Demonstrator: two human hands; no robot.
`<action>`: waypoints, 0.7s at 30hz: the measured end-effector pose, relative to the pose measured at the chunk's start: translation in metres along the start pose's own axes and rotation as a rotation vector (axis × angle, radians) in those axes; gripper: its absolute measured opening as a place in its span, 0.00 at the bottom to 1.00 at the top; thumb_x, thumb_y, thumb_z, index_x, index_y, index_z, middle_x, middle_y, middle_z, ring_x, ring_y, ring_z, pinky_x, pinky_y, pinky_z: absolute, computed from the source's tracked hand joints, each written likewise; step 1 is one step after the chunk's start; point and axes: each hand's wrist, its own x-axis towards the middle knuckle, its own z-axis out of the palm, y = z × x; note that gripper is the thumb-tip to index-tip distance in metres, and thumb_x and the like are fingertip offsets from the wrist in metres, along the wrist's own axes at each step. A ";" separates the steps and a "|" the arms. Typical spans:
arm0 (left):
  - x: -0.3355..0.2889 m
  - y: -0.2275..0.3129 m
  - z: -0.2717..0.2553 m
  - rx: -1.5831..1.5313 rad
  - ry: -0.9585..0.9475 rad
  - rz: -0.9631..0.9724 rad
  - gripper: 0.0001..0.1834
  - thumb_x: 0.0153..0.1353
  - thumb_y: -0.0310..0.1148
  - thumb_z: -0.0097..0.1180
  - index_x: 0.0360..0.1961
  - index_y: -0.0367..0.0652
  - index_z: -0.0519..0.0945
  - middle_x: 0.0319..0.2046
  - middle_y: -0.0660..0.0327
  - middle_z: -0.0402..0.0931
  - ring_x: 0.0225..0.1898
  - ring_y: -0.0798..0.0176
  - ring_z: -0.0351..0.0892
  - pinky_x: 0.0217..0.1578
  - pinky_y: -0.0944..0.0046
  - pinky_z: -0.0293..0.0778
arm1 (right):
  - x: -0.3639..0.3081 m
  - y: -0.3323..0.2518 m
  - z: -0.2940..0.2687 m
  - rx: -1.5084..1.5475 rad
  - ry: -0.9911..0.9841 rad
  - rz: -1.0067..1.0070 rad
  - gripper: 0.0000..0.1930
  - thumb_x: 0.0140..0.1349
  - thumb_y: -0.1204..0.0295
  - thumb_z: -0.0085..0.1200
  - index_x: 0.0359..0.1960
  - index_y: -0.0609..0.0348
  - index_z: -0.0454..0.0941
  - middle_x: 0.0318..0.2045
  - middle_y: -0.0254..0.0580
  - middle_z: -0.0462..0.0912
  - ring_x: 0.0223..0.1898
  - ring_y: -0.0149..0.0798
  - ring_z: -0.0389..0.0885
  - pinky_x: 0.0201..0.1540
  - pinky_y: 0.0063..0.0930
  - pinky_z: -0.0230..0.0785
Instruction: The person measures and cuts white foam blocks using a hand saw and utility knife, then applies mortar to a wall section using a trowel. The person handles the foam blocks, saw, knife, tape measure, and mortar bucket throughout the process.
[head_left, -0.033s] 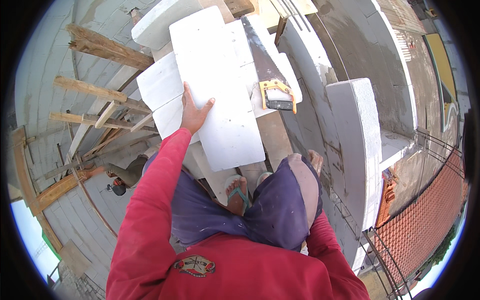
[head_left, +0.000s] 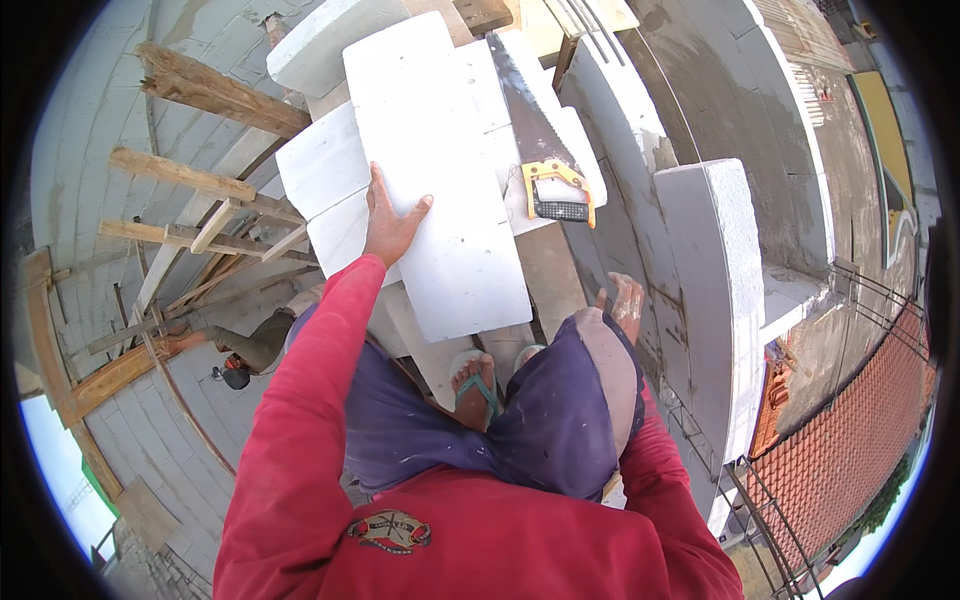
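Left hand (head_left: 390,228), nearer, resting spread fingers on long white block (head_left: 445,190) lying rightward, long axis running near-to-far, overhanging lower blocks' (head_left: 323,165) near edge. Right hand (head_left: 627,303) hanging empty, fingers extended.

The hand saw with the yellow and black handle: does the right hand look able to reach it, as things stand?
Probably yes: the right hand seems empty, and the hand saw lies with its handle at the near end, uncovered, though the arm may need to stretch forward.
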 end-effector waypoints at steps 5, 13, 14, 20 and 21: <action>-0.001 0.007 0.008 -0.046 0.031 0.004 0.64 0.65 0.46 0.69 0.82 0.41 0.31 0.79 0.39 0.41 0.80 0.39 0.47 0.78 0.48 0.55 | 0.127 -0.016 0.020 -0.426 -0.166 -0.377 0.31 0.64 0.69 0.61 0.71 0.49 0.70 0.58 0.45 0.77 0.62 0.52 0.73 0.64 0.48 0.68; -0.008 0.005 0.016 -0.061 0.142 -0.005 0.61 0.64 0.45 0.69 0.83 0.42 0.37 0.79 0.38 0.43 0.79 0.37 0.49 0.77 0.45 0.57 | 0.157 -0.018 0.044 -0.579 -0.474 -0.346 0.42 0.61 0.67 0.66 0.77 0.47 0.59 0.59 0.49 0.76 0.65 0.56 0.73 0.69 0.49 0.66; -0.010 -0.004 0.021 -0.023 0.177 0.008 0.60 0.64 0.45 0.69 0.83 0.42 0.39 0.79 0.39 0.44 0.80 0.37 0.48 0.77 0.43 0.55 | 0.157 -0.025 0.039 -0.519 -0.457 -0.357 0.43 0.62 0.66 0.66 0.78 0.48 0.58 0.59 0.50 0.76 0.63 0.57 0.75 0.69 0.50 0.67; 0.033 0.012 0.024 0.397 0.315 0.216 0.49 0.68 0.56 0.60 0.82 0.49 0.53 0.81 0.44 0.43 0.83 0.40 0.40 0.79 0.34 0.40 | 0.218 -0.135 -0.015 0.144 -0.036 -0.077 0.30 0.75 0.60 0.56 0.74 0.55 0.65 0.55 0.61 0.84 0.54 0.55 0.87 0.57 0.44 0.79; 0.043 0.012 0.023 0.428 0.331 0.276 0.47 0.69 0.59 0.58 0.82 0.51 0.56 0.82 0.45 0.43 0.83 0.41 0.39 0.79 0.33 0.38 | 0.227 -0.152 -0.016 0.223 -0.031 -0.013 0.29 0.77 0.58 0.55 0.73 0.57 0.67 0.54 0.60 0.85 0.54 0.53 0.88 0.56 0.42 0.79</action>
